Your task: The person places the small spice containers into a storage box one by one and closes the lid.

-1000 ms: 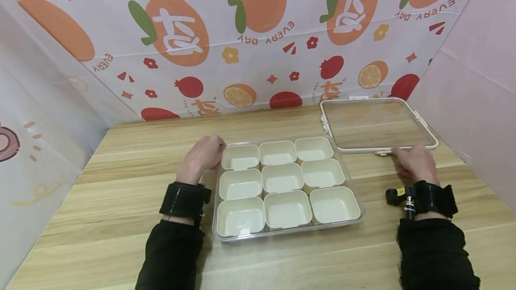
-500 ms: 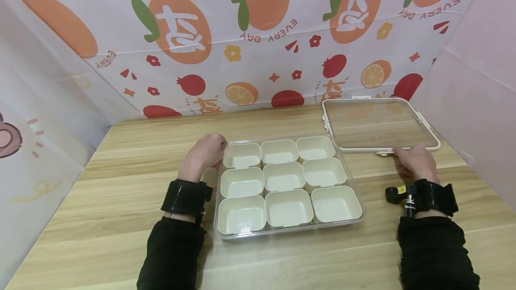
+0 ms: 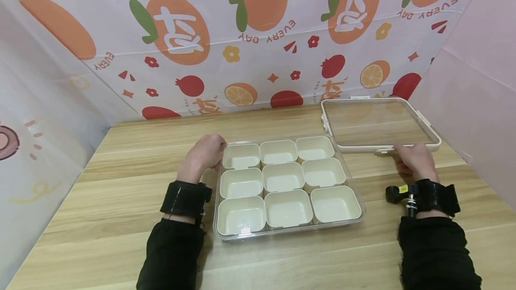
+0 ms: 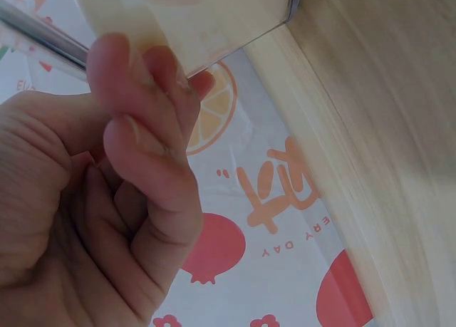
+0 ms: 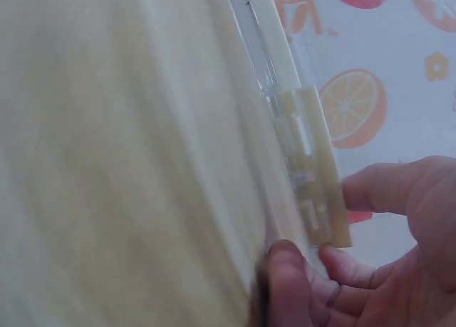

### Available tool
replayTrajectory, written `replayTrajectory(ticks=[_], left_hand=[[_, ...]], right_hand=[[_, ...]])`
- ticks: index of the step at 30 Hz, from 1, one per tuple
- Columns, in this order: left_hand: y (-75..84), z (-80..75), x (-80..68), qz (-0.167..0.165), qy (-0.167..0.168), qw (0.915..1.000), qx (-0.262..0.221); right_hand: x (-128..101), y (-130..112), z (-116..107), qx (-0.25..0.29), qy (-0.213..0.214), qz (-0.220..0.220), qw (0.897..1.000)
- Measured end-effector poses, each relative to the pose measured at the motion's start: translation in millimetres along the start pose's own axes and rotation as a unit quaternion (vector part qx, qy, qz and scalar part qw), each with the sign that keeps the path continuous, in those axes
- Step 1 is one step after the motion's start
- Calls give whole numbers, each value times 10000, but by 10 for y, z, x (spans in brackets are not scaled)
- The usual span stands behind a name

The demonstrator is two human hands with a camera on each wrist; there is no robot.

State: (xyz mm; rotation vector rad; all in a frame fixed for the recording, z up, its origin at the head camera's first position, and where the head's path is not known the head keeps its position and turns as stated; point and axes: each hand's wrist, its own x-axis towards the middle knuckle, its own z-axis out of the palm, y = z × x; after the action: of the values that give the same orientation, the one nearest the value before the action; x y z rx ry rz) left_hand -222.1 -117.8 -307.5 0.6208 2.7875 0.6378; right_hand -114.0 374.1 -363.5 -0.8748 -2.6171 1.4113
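A clear plastic box (image 3: 258,234) holds several cream cups (image 3: 283,177), arranged in three rows of three. My left hand (image 3: 203,155) grips the box at its far left corner. In the left wrist view, its curled fingers (image 4: 160,177) meet the clear wall at the rim. To the right lies the box's clear lid (image 3: 375,122), with a cream frame and clasps. My right hand (image 3: 417,161) holds the lid's near edge beside a clasp (image 3: 383,151). The right wrist view shows the thumb against this clasp (image 5: 317,170) and the other fingers curled below it.
The wooden table (image 3: 133,182) carries both box and lid. A fruit-print cloth (image 3: 258,66) hangs behind its far edge, close to the lid. Pale cloth walls (image 3: 475,111) stand at left and right.
The lid's near right corner has shifted slightly right and up in the head view, with the right hand at its edge. The left hand and the box stay in place.
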Motion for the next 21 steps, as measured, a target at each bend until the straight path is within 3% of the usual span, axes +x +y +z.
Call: replayTrajectory(ticks=[2,4,7,9,12,15,18,21], left_hand=[[1,1,-2,-11,4,10000,2],[0,3,-6,4,3,10000,13],[8,6,-12,1,11,10000,11],[7,8,-12,-1,4,10000,13],[8,6,-11,-15,15,10000,13],[13,1,-15,-1,26,10000,18],[13,-4,-18,-9,28,10000,16],[14,-6,-15,-47,24,10000,22]], right_hand=[[-14,-15,7,886,-76,159,9959],[-18,-31,13,1924,-125,318,9807],[-30,-57,11,3223,-118,405,9457],[-33,-71,5,3960,-64,476,9170],[-36,-89,-6,4782,52,507,8768],[-31,-102,-19,5346,217,483,8435],[-31,-119,-31,5675,418,373,8214],[-47,-130,-39,5875,615,284,8064]])
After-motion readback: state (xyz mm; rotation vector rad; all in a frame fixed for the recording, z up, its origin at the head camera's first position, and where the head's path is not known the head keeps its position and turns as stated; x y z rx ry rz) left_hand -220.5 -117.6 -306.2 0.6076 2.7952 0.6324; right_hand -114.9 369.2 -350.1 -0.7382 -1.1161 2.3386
